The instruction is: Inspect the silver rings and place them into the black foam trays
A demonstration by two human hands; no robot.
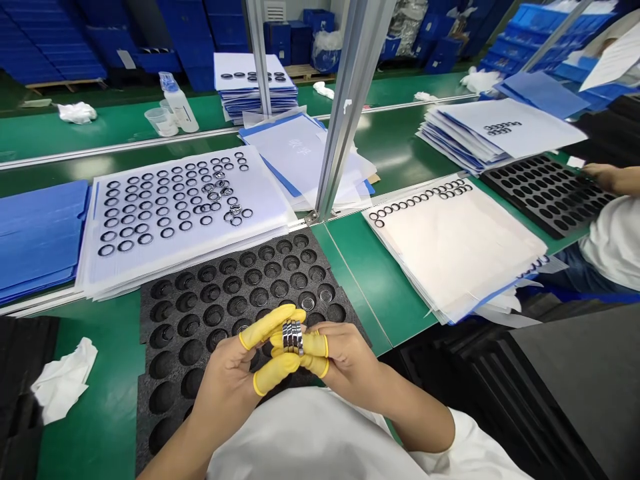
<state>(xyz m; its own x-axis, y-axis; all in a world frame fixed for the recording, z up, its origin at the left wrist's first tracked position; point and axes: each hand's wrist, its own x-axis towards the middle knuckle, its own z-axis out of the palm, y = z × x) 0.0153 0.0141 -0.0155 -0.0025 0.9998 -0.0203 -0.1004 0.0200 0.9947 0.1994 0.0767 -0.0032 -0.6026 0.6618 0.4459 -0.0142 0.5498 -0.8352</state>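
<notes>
A short stack of shiny metal rings (pixel 293 337) is pinched between my two hands, turned on its side so the edges show. My left hand (pixel 240 367), with yellow finger cots on thumb and fingers, grips the stack from the left. From the right, my right hand (pixel 345 350), also in yellow finger cots, closes on the same rings. Below both hands lies a black foam tray (pixel 150 357) with round pockets. Rings sit in many of the far pockets, while several near ones on the left hold nothing visible. My hands hide part of the tray's middle.
Beyond the tray, a stack of white sheets (pixel 270 200) carries rows of black rings. Blue sheets (pixel 40 233) lie left, near a white cloth (pixel 65 380). A metal post (pixel 345 100) rises at centre. At right, a co-worker's hand (pixel 607 179) is over another black tray (pixel 550 193).
</notes>
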